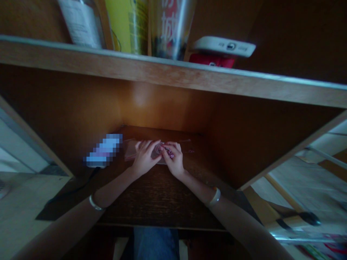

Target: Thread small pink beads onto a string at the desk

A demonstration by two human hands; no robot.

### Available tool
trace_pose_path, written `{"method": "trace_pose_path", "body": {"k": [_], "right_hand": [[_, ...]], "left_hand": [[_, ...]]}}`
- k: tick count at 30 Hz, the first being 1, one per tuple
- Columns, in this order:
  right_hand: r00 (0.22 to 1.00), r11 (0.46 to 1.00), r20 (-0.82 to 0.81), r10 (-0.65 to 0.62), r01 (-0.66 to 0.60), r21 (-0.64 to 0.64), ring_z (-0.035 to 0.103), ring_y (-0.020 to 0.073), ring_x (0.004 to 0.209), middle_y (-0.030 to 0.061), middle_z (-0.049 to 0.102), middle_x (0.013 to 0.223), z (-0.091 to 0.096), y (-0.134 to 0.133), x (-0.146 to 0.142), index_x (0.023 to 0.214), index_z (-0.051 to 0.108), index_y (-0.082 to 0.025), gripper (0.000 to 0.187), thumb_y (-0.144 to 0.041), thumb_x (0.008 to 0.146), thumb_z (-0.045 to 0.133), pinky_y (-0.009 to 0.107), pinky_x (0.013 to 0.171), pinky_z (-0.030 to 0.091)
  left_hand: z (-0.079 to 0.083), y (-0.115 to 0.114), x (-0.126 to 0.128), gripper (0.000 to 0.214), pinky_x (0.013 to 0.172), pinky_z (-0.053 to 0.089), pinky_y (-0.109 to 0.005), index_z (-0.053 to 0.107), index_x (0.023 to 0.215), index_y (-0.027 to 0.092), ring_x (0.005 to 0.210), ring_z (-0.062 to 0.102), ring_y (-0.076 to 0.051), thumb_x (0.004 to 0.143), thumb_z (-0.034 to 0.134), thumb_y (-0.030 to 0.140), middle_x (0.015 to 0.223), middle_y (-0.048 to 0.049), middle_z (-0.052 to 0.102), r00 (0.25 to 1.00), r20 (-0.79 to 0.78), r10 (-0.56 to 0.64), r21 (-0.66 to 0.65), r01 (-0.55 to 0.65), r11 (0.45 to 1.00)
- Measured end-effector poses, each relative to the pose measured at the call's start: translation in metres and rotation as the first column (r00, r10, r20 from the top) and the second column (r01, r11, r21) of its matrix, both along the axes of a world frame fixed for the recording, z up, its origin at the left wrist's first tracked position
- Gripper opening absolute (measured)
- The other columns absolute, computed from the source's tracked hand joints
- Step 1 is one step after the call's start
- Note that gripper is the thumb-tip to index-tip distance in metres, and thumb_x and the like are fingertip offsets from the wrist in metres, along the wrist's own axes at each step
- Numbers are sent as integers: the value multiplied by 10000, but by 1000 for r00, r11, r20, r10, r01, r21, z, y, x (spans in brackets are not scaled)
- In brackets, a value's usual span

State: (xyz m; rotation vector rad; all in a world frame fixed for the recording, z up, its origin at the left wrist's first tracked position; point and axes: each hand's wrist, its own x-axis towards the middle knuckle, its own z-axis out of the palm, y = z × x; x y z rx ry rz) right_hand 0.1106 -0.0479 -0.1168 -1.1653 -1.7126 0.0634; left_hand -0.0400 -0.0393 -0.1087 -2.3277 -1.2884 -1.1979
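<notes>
Near the back of the desktop, my left hand and my right hand are close together. A small dark item with pink and white dots, like a string of beads, is gripped in my right fingers. The thumb and fingers of my left hand curl around the edge of a clear plastic bag, right beside the dotted item. Whether the dotted item is inside the bag I cannot tell. Under and left of my left hand lies a flat stack of clear plastic bags.
A lit phone, its screen blurred out, leans at the left with a dark cable. Another clear packet lies right of my hands. Overhead, a shelf holds a bottle, a yellow container, a clear cup and a white device.
</notes>
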Motion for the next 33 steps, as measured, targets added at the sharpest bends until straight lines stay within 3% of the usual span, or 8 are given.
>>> {"method": "trace_pose_path", "body": {"k": [6,10,14,21,25,33], "right_hand": [[997,997,43,-57,59,-41,536,201,1039,84,626,1113,2,4,1,1192,576,-195,337,-213,932,363,350,896,411],[962,965,252,-105,160,-207,524,233,1063,102,622,1141,-1,9,1,1138,622,-184,302,-187,881,465,370,913,388],[912,930,408,-33,177,-322,535,235,1088,62,653,1130,-5,12,0,1088,657,-242,261,-228,896,480,399,934,359],[884,927,461,-73,230,-295,554,241,1032,60,671,1058,-4,11,1,1014,696,-277,219,-297,883,521,412,904,366],[876,927,471,-104,257,-273,548,254,1009,73,660,1029,-4,10,1,1080,669,-295,252,-312,857,553,408,860,385],[869,920,483,-108,271,-282,549,255,977,92,651,1012,-3,9,-2,1062,659,-257,248,-326,862,528,396,837,387]], "left_hand": [[3,0,0,367,958,306,-439,557,1161,225,994,581,-248,827,607,369,1067,-65,663,999,30,31,14,-32,999],[1,1,0,370,964,297,-440,563,1154,237,990,588,-243,830,607,411,1058,-58,671,998,50,45,16,-46,999],[1,2,1,378,966,295,-443,559,1156,242,985,591,-243,827,611,422,1054,-60,671,997,51,51,10,-52,999],[0,2,0,376,964,301,-450,559,1169,253,996,585,-250,826,612,399,1068,-59,667,998,59,39,6,-39,999],[1,1,1,369,956,299,-439,558,1157,247,992,586,-244,830,609,409,1062,-59,668,997,54,48,6,-48,999],[1,1,1,383,947,308,-438,563,1162,234,983,588,-250,827,609,414,1039,-62,669,996,55,66,3,-66,998]]}}
